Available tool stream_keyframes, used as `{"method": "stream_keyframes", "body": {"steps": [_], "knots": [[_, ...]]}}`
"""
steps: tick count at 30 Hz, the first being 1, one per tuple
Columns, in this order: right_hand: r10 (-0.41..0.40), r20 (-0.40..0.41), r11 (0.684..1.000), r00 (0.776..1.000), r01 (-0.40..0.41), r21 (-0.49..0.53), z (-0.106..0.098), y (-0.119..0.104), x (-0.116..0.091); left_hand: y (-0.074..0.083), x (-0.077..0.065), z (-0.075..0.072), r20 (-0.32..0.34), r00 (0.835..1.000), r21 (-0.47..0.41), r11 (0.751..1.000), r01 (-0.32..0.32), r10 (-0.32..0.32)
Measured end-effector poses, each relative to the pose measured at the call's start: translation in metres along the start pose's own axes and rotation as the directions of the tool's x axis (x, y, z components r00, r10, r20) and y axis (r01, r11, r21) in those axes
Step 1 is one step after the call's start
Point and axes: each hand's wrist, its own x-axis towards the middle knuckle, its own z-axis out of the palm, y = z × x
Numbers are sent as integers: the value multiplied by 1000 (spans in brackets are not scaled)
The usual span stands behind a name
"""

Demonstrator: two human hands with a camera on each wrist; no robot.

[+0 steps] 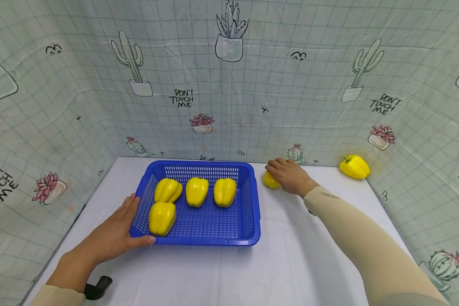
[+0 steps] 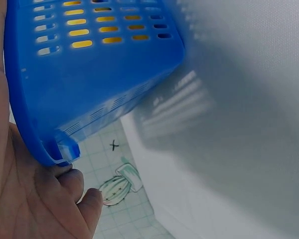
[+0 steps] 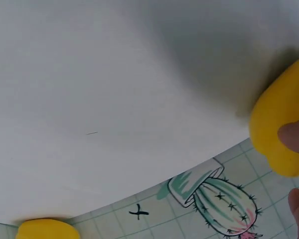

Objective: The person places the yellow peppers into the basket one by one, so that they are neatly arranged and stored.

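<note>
My right hand (image 1: 292, 176) grips a yellow bell pepper (image 1: 270, 181) on the table, just beyond the right side of a blue plastic basket (image 1: 210, 242). In the right wrist view a fingertip presses on the side of that same pepper (image 3: 271, 119). At the basket's front left corner lies my left hand (image 1: 112, 231), its fingers extended along the left rim and its thumb on the front rim. Several yellow bell peppers (image 1: 196, 192) sit inside the basket, mostly along its left and back. From the left wrist view, the palm is up against the basket's corner (image 2: 65, 149).
Another yellow bell pepper (image 1: 354, 166) lies at the table's back right corner, close to the wall. White cloth covers the table (image 1: 290, 263). A cactus-printed curtain (image 1: 248, 89) rises at the back and on both sides.
</note>
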Motion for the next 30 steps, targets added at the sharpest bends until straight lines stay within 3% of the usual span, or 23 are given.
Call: {"method": "stream_keyframes", "body": {"steps": [4, 8, 13, 19, 30], "knots": [[1, 33, 993, 999, -5, 115, 1, 5, -13, 0, 0, 0, 4, 1000, 6, 1000, 1, -1], [61, 36, 982, 997, -66, 179, 1, 5, -17, -1, 0, 0, 9, 1000, 9, 1000, 9, -9], [187, 3, 971, 982, -185, 154, 4, 3, -16, -1, 0, 0, 13, 1000, 10, 1000, 9, -9], [304, 58, 938, 951, -310, 154, 10, 0, -11, 0, 1, 1, 25, 1000, 0, 1000, 16, -16], [333, 105, 923, 937, -347, 168, 11, -6, -3, 1, 0, 0, 27, 999, -6, 1000, 28, -28]]}}
